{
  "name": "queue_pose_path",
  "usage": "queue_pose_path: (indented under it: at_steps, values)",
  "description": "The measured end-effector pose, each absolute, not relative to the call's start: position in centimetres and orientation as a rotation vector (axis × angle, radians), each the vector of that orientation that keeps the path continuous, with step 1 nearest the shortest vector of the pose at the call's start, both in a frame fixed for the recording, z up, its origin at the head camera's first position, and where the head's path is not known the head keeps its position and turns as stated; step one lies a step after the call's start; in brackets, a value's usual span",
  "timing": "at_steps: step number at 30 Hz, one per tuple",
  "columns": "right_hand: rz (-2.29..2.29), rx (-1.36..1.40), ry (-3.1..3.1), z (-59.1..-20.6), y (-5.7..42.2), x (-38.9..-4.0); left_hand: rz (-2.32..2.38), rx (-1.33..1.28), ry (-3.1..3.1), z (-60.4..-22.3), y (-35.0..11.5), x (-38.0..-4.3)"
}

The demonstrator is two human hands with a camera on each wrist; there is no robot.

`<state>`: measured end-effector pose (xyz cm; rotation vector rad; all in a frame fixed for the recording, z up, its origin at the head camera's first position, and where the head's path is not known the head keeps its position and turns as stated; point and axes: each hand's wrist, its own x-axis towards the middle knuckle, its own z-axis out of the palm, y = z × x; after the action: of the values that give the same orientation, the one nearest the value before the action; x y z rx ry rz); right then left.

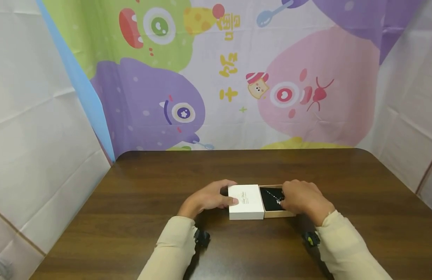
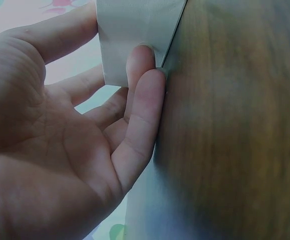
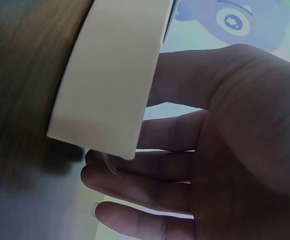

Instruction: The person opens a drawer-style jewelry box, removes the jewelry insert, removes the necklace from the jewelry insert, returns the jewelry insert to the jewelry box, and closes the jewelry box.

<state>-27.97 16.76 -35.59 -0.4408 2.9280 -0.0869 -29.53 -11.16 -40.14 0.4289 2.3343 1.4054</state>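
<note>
A white jewelry box sleeve with small printed lettering lies on the table, and its inner tray is slid partly out to the right. On the tray's black pad rests a thin silver chain with a small pendant. My left hand grips the sleeve's left end, thumb on top and fingers around the far side. The right hand holds the tray's right end, covering part of the pad; in the right wrist view its fingers curl around the tray's end.
The brown wooden table extends around the box on every side. Behind it hangs a cloth with cartoon figures, and pale sheets hang at left and right. Both wrists wear small black cameras.
</note>
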Motion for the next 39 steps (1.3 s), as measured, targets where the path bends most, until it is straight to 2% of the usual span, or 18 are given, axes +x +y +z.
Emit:
queue_pose_path:
  at_steps: [39]
  values:
    - [-0.035,-0.452,2.949,-36.26,16.58,-28.29,1.401,0.435,2.342,-40.05,-11.1,-29.5]
